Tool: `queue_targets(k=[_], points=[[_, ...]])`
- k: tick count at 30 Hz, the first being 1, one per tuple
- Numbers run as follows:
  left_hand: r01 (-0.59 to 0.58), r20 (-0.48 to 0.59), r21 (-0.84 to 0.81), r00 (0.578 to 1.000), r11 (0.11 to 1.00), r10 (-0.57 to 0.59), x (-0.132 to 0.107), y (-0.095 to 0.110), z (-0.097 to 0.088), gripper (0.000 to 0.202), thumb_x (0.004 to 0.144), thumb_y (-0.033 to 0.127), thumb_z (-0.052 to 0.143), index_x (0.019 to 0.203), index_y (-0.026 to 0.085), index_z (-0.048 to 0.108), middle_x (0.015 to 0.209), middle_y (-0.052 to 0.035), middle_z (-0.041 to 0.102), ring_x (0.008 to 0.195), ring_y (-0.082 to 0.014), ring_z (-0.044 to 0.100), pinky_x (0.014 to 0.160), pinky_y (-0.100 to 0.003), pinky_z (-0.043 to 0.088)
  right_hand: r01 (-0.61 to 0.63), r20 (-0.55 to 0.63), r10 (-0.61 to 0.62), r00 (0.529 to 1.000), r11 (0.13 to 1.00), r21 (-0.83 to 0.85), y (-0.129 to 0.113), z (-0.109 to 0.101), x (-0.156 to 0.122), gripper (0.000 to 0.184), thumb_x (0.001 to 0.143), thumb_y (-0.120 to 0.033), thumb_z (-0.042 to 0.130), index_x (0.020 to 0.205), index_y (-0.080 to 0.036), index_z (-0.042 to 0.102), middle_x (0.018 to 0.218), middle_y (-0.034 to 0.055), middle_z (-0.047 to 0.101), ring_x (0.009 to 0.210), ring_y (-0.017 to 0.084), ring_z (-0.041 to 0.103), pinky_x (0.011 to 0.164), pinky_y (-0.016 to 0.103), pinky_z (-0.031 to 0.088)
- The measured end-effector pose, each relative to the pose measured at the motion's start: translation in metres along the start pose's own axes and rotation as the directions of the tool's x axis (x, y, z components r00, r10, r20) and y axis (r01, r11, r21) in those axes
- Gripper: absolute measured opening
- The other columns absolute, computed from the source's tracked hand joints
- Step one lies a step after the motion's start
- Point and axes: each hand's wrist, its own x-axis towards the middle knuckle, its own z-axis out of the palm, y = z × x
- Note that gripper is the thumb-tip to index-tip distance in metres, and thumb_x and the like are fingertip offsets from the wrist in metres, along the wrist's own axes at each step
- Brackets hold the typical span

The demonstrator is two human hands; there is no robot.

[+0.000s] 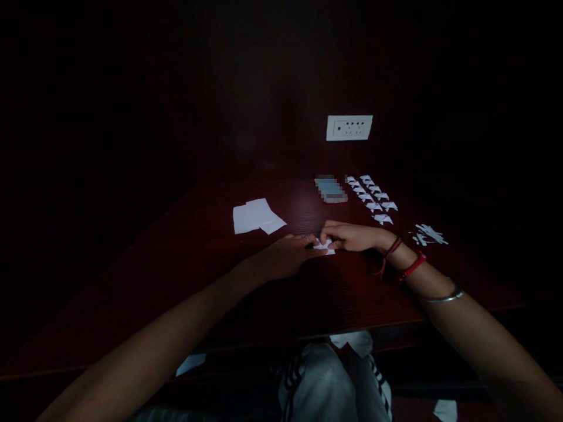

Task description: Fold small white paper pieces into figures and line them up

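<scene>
A small piece of white paper (326, 248), with what look like folds, lies on the dark red table between my hands. My left hand (288, 253) comes in from the left, its fingertips and thumb on the paper's left side and lower edge. A ring shows on one of its fingers. From the right, my right hand (349, 235) bends its fingers down onto the same paper and pinches its upper part. The fingertips of both hands partly cover it.
Flat white sheets (253, 217) lie to the left. Two rows of small folded paper pieces (373, 206) stand at the back right, beside a phone (331, 190). Thin paper scraps (428, 234) are heaped farther right. A wall socket (349, 128) is behind the table (197, 234).
</scene>
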Motion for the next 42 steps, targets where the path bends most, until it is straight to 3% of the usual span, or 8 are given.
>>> queue_targets(k=[10,19,30,42], points=[[0.004,0.002,-0.008,1.0,1.0,-0.004,0.0,-0.001,0.0,0.053,0.076,0.005,0.037,0.122,0.031,0.031,0.12,-0.004,0.036,0.102,-0.0177,0.041,0.08,-0.03,0.033,-0.037,-0.093,0.031,0.995,0.998,-0.056,-0.008,0.002,-0.002,0.021,0.071,-0.008,0.05,0.091,-0.014,0.051,0.087,0.0056,0.045,0.083,0.015,0.042,0.077,0.03,0.035],[0.003,0.004,0.013,1.0,1.0,-0.003,0.0,0.0,0.001,0.052,0.076,0.006,0.038,0.122,0.03,0.032,0.118,-0.0048,0.038,0.099,-0.0171,0.043,0.08,-0.03,0.033,-0.028,-0.083,0.025,0.996,0.999,-0.03,-0.003,0.001,-0.002,0.014,0.072,-0.011,0.051,0.085,-0.013,0.052,0.087,0.0055,0.045,0.081,0.014,0.043,0.075,0.028,0.037],[-0.008,-0.001,0.006,1.0,1.0,0.008,0.0,-0.001,0.0,0.049,0.078,0.008,0.038,0.122,0.03,0.032,0.118,-0.0046,0.038,0.097,-0.0168,0.044,0.078,-0.03,0.033,-0.061,-0.128,0.048,0.991,0.994,-0.096,-0.016,-0.001,-0.001,0.01,0.07,-0.007,0.051,0.076,-0.014,0.052,0.078,0.0048,0.051,0.075,0.014,0.045,0.07,0.027,0.037],[0.006,0.005,0.021,1.0,1.0,-0.006,0.0,-0.001,0.002,0.048,0.078,0.008,0.039,0.121,0.03,0.033,0.119,-0.0047,0.037,0.097,-0.017,0.044,0.078,-0.029,0.032,-0.074,-0.227,0.06,0.972,0.996,-0.055,-0.025,-0.005,-0.004,0.02,0.07,-0.004,0.048,0.086,-0.013,0.057,0.079,0.0039,0.054,0.071,0.011,0.049,0.065,0.023,0.039]])
